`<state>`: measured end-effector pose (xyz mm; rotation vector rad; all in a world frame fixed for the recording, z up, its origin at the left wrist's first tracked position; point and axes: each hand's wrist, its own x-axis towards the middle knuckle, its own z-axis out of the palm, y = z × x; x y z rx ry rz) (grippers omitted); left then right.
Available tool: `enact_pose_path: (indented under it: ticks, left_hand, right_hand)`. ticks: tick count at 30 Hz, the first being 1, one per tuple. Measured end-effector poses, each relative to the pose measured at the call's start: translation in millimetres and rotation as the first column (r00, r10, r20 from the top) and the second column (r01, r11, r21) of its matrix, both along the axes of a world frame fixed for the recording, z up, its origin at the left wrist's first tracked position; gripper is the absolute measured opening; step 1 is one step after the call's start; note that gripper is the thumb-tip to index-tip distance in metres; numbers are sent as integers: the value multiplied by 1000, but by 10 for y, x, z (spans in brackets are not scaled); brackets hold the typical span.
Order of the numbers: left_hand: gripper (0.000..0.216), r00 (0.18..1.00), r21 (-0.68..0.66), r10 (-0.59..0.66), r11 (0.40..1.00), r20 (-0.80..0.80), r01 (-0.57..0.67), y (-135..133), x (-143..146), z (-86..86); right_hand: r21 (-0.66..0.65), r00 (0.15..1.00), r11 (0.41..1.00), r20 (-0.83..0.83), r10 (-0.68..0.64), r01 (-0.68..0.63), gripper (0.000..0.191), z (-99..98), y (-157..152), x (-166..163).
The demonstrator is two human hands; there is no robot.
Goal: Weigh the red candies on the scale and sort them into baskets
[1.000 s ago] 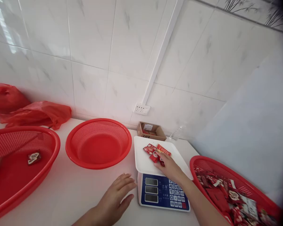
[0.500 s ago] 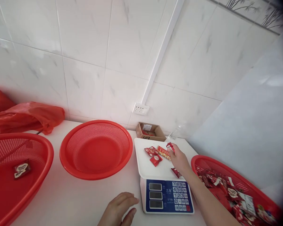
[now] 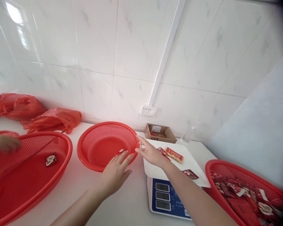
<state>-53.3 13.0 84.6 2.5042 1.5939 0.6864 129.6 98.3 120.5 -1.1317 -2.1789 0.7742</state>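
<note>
My right hand (image 3: 149, 152) reaches left off the white scale tray (image 3: 155, 168) with its fingers spread, the fingertips at the rim of the round red basket (image 3: 101, 135). A small red packet (image 3: 121, 152) shows just inside that basket near the fingers. My left hand (image 3: 115, 171) lies open on the counter at the basket's near rim. Three red packets (image 3: 174, 154) stay on the scale tray.
A large red basket (image 3: 37, 185) at the left holds a dark packet (image 3: 51, 159); another person's hand (image 3: 3, 143) rests at its far rim. A red basket (image 3: 226, 171) full of packets is at the right. Red plastic bags (image 3: 52, 119), a cardboard box (image 3: 160, 133) and a wall socket (image 3: 148, 110) line the back.
My right hand swung left from the scale tray to the round basket's rim. A packet now shows inside that basket. My left hand moved up to the basket. Another person's hand appeared at left.
</note>
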Motion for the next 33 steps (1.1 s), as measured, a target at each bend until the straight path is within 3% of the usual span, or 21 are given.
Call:
enact_pose_path:
  ticks: [2, 4, 6, 8, 11, 14, 17, 20, 22, 24, 26, 28, 30, 33]
  left_hand:
    - [51, 999, -131, -5, 991, -50, -2, 18, -36, 19]
    - [51, 994, -190, -33, 982, -100, 14, -13, -55, 42]
    - [51, 991, -212, -56, 977, -122, 29, -53, -49, 84]
    - [50, 991, -235, -75, 971, -109, 47, -64, -9, 143]
    - [48, 984, -218, -155, 967, -87, 133, 9, 139, 247]
    - [54, 965, -196, -261, 947, 0, 255, 179, 388, 346]
    - [66, 939, -177, -285, 931, 192, 319, 374, 665, 436]
    - [59, 919, -146, -268, 936, 288, 319, 504, 859, 525]
    - [48, 920, -134, -255, 943, 297, 304, 536, 883, 580]
    - [39, 933, -122, -222, 957, 284, 265, 548, 795, 621]
    - [35, 958, -123, -154, 975, 241, 187, 563, 608, 634]
    - [35, 984, -155, -65, 984, 168, 92, 588, 374, 616]
    - [38, 997, -201, 6, 980, 80, 10, 604, 174, 580]
    - [44, 999, -227, 39, 973, -5, -39, 569, 72, 536]
  right_hand:
    - [158, 970, 982, 206, -132, 101, 55, -24, 61, 109]
    - [237, 861, 948, 413, -298, 214, 54, -83, 112, 291]
    - [227, 746, 927, 551, -374, 297, 55, -165, 134, 496]
    - [178, 726, 934, 590, -353, 310, 53, -252, 128, 678]
    - [160, 789, 943, 517, -331, 291, 38, -337, 96, 848]
    - [194, 816, 909, 401, -417, 369, 30, -309, 49, 877]
    - [66, 904, 906, 77, -421, 417, 27, -170, -44, 794]
    - [-167, 925, 949, -230, -302, 269, 33, -4, -176, 680]
    - [-248, 920, 955, -312, -238, 163, 35, 69, -238, 655]
    - [-258, 923, 956, -315, -218, 138, 34, 84, -254, 711]
    - [-175, 950, 960, -187, -251, 219, 26, 34, -231, 844]
    - [-4, 949, 952, 73, -306, 307, 21, -65, -190, 1009]
    - [139, 901, 959, 331, -280, 247, 32, -178, -153, 1153]
    - [169, 853, 980, 491, -177, 106, 39, -289, -118, 1244]
